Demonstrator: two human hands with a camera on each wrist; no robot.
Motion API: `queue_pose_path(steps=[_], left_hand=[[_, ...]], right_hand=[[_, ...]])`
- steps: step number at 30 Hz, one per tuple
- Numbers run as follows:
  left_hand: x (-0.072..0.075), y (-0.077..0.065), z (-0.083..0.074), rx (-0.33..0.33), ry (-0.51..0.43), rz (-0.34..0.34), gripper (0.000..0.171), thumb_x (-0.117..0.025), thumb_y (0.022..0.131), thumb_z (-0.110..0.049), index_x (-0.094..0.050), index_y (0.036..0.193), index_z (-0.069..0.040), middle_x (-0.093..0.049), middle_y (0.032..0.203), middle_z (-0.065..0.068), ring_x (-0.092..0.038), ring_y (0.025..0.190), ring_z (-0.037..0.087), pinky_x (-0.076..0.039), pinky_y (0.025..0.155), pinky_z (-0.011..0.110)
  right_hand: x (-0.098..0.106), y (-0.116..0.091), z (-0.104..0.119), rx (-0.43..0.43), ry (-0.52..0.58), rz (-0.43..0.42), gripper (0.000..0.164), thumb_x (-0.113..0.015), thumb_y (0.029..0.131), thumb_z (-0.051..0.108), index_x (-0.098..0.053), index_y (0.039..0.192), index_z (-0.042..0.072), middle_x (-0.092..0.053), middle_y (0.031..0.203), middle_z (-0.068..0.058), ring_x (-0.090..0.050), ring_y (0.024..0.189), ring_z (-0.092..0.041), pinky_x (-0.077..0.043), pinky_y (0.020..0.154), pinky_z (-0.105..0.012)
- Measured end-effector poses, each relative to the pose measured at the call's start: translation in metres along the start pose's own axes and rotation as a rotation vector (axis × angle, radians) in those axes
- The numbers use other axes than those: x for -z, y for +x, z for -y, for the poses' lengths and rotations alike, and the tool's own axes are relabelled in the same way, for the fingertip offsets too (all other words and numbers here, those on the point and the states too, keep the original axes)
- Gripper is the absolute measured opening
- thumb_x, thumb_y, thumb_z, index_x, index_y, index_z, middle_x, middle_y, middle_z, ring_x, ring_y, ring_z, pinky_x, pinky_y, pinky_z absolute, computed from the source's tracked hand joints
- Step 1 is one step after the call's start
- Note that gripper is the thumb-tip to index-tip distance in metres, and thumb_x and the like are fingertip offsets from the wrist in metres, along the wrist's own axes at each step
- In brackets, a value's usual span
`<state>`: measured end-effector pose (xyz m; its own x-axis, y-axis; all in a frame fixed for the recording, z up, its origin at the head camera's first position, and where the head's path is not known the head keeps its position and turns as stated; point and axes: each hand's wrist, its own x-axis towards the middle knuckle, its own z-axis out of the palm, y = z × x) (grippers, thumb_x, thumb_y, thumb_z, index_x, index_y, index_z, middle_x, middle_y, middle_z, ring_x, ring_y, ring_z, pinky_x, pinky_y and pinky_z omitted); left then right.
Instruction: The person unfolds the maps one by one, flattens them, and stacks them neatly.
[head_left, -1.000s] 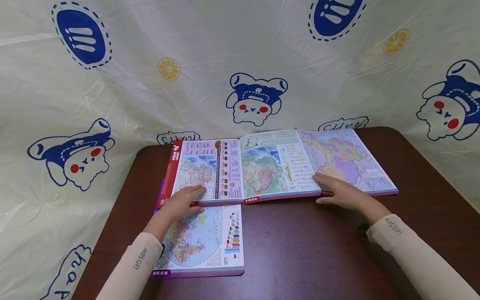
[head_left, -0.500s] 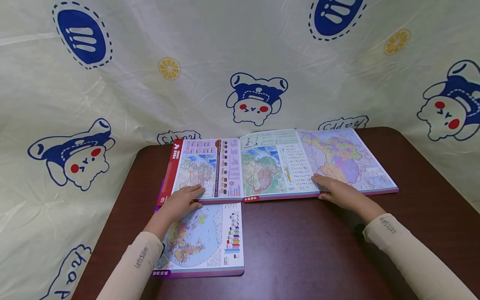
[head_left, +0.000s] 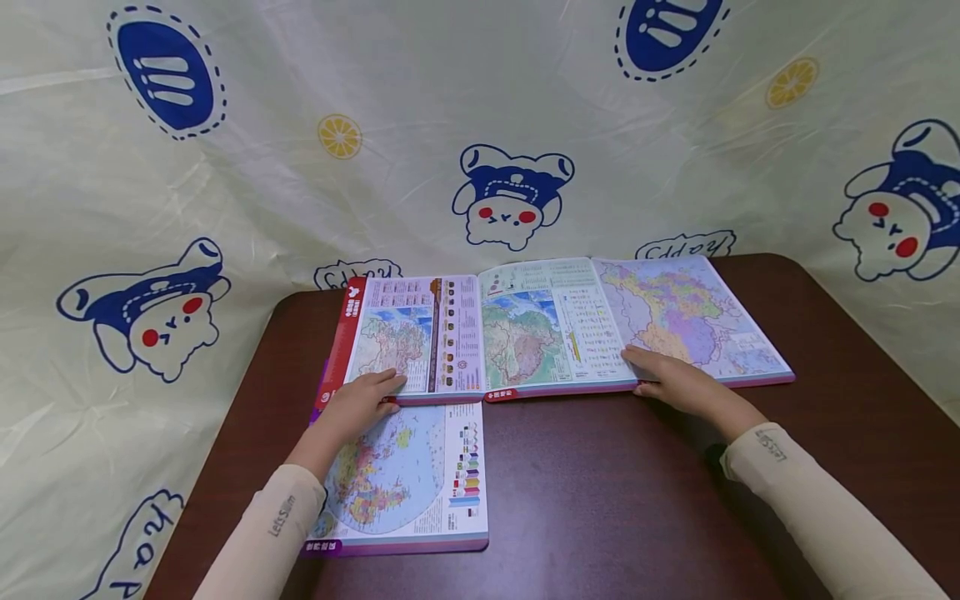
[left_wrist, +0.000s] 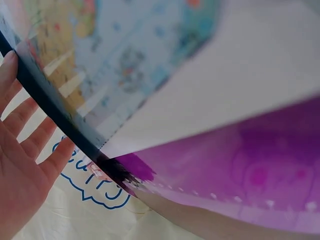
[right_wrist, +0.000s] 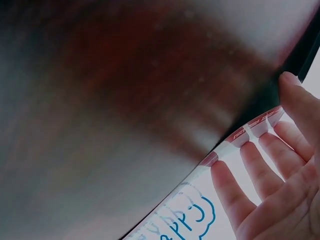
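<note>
An open atlas (head_left: 525,346) with map pages lies spread wide across the back of the table. Its left end overlaps a second map book (head_left: 420,500), which has a purple edge and shows a round world map. My left hand (head_left: 358,408) rests with its fingers on the atlas's left page, the thumb at the near edge. On the right panel, my right hand (head_left: 678,383) lays its fingers on the page, its thumb against the front edge. In both wrist views the fingers of the left hand (left_wrist: 27,145) and right hand (right_wrist: 280,170) are extended and spread.
The dark brown table (head_left: 577,492) has rounded back corners. Behind it hangs a pale sheet (head_left: 405,67) printed with blue bears and orange slices, reaching down to the table's back edge.
The atlas's near edge has shifted slightly away from me, showing a bit more of the lower book. My right hand has slid slightly left, its thumb moving up to the atlas's edge.
</note>
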<state>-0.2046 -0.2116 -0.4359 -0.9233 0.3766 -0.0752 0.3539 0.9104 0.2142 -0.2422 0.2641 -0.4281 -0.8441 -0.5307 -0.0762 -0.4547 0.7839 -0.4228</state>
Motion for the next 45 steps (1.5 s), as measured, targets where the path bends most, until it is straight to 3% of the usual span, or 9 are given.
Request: queue_pose_path(steps=[5,9,13,17,22,34,40,45], left_hand=[[0.003,-0.004,0.004,0.052,-0.068,0.02,0.061,-0.066,0.081,-0.03,-0.043,0.134,-0.011,-0.04,0.136,0.013,-0.035,0.123,0.034,-0.032,0.095,0.051],[0.009,-0.01,0.016,0.169,-0.273,0.017,0.065,-0.066,0.081,-0.03,-0.039,0.135,-0.005,-0.038,0.134,0.018,-0.037,0.12,0.036,-0.033,0.094,0.054],[0.016,-0.02,0.033,0.318,-0.443,-0.061,0.061,-0.061,0.086,-0.027,-0.036,0.132,0.003,-0.037,0.128,0.025,-0.042,0.109,0.039,-0.036,0.089,0.056],[0.021,-0.033,0.046,0.483,-0.471,-0.102,0.062,-0.062,0.084,-0.026,-0.034,0.127,0.009,-0.038,0.117,0.029,-0.045,0.099,0.041,-0.043,0.082,0.054],[0.024,-0.048,0.047,0.609,-0.424,-0.05,0.073,-0.072,0.075,-0.029,-0.033,0.12,0.013,-0.039,0.104,0.03,-0.046,0.093,0.044,-0.044,0.077,0.056],[0.023,-0.05,0.04,0.696,-0.411,-0.011,0.065,-0.075,0.071,-0.026,-0.037,0.107,0.013,-0.039,0.091,0.026,-0.052,0.079,0.039,-0.049,0.068,0.05],[0.025,-0.053,0.046,0.665,-0.502,0.001,0.038,-0.07,0.077,-0.02,-0.049,0.091,0.008,-0.055,0.075,0.018,-0.057,0.065,0.026,-0.05,0.058,0.036],[0.024,-0.058,0.05,0.648,-0.639,0.013,0.022,-0.06,0.086,-0.01,-0.049,0.091,0.008,-0.054,0.081,0.018,-0.055,0.07,0.025,-0.051,0.06,0.036]], right_hand=[[0.001,0.001,0.0,-0.013,0.016,0.009,0.058,-0.062,0.084,0.009,-0.035,0.132,-0.009,-0.032,0.135,-0.029,-0.027,0.124,-0.043,-0.023,0.098,-0.054],[0.002,0.0,0.001,-0.016,0.016,0.013,0.058,-0.061,0.085,0.009,-0.034,0.133,-0.009,-0.032,0.135,-0.029,-0.027,0.124,-0.043,-0.023,0.098,-0.054],[0.001,-0.001,0.002,-0.004,0.012,0.001,0.058,-0.062,0.084,0.01,-0.035,0.132,-0.01,-0.033,0.134,-0.03,-0.028,0.123,-0.044,-0.024,0.098,-0.055],[0.001,-0.002,0.002,0.001,0.013,-0.006,0.058,-0.063,0.084,0.01,-0.036,0.131,-0.011,-0.034,0.133,-0.031,-0.029,0.122,-0.045,-0.025,0.096,-0.055],[0.002,-0.001,0.001,-0.018,0.028,0.008,0.059,-0.062,0.084,0.01,-0.034,0.132,-0.01,-0.032,0.134,-0.03,-0.027,0.124,-0.044,-0.024,0.097,-0.055],[0.001,-0.001,0.002,-0.008,0.028,-0.006,0.059,-0.063,0.083,0.009,-0.035,0.131,-0.012,-0.033,0.133,-0.031,-0.029,0.123,-0.045,-0.025,0.097,-0.055],[0.0,-0.001,0.001,-0.027,0.028,-0.006,0.059,-0.063,0.084,0.009,-0.035,0.132,-0.01,-0.033,0.134,-0.03,-0.028,0.123,-0.043,-0.024,0.098,-0.054],[0.0,-0.001,0.0,-0.016,0.018,-0.012,0.059,-0.063,0.083,0.009,-0.036,0.131,-0.01,-0.034,0.133,-0.03,-0.03,0.122,-0.044,-0.025,0.097,-0.054]])
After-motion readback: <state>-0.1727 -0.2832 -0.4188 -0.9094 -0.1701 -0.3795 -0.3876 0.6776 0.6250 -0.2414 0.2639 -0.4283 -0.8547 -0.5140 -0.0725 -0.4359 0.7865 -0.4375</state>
